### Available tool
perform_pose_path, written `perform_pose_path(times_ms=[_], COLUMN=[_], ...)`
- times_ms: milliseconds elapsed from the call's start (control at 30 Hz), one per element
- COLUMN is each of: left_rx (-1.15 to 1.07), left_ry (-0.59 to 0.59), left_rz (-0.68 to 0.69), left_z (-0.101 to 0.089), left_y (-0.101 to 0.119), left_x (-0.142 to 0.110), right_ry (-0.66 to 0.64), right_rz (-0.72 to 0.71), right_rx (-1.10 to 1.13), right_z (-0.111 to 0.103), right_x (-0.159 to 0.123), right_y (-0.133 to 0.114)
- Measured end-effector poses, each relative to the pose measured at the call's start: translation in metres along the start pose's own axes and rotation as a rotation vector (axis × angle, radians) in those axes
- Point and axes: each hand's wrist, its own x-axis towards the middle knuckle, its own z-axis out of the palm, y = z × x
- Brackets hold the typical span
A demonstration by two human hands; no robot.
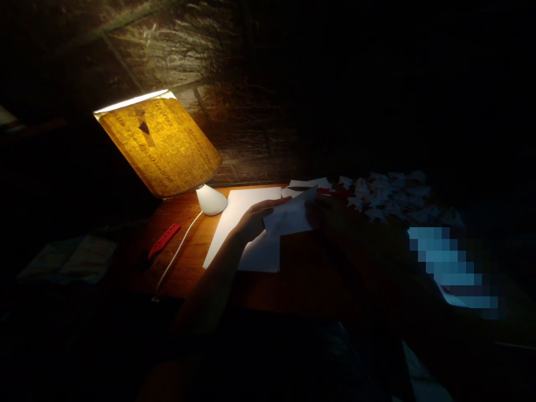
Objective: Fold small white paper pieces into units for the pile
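My left hand (254,221) grips the left side of a small piece of white paper (291,215), raised above the desk and tilted. My right hand (324,213), mostly in shadow, holds the paper's right edge; its separate fingers are hard to make out. Under the left hand and forearm lies a larger stack of white paper sheets (247,202). Just beyond the held piece, a dark blade with a red handle (335,191) rests by more white paper (316,182).
A lit lamp (167,148) with a newsprint-patterned shade stands at left, its white cord (178,248) crossing the wooden desk (190,245). Nearby lies a red-handled tool (165,239). Several folded paper shapes (389,195) are heaped at right, near a glowing blurred-out rectangle (448,262). A stone wall (180,53) rises behind.
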Motion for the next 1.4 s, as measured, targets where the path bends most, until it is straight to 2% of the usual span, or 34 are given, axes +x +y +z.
perform_pose_path(times_ms=[100, 200, 400, 567, 633, 800, 967, 1133, 1233, 1400], left_rx=[0.049, 0.058, 0.151, 0.273, 0.305, 0.298, 0.359, 0.332, 0.272, 0.218], left_ry=[-0.048, -0.032, 0.127, 0.228, 0.262, 0.253, 0.293, 0.21, 0.161, 0.203], left_rz=[0.057, 0.065, 0.091, 0.145, 0.153, 0.123, 0.204, 0.162, 0.198, 0.21], left_z=[0.002, -0.003, -0.017, -0.014, -0.013, -0.014, -0.019, -0.019, -0.018, -0.02], left_y=[0.005, 0.002, -0.006, -0.003, -0.001, 0.004, 0.011, 0.013, 0.013, 0.013], left_x=[-0.002, 0.0, 0.007, 0.006, 0.005, 0.003, 0.003, 0.003, 0.002, 0.002], right_ry=[-0.027, -0.044, 0.105, 0.069, 0.092, 0.083, 0.059, 0.036, 0.018, 0.049], right_rz=[-0.029, -0.054, -0.059, -0.073, -0.077, -0.092, -0.129, -0.088, -0.06, -0.039], right_rx=[0.01, -0.034, -0.186, -0.233, -0.254, -0.29, -0.211, -0.108, -0.15, -0.211], right_z=[-0.001, -0.002, -0.003, -0.004, -0.003, -0.003, -0.007, -0.013, -0.018, -0.018], right_x=[-0.003, -0.004, 0.007, 0.008, 0.006, 0.003, 0.006, 0.01, 0.011, 0.01], right_y=[-0.004, -0.004, 0.005, 0.005, 0.002, -0.003, 0.0, 0.005, 0.006, 0.004])
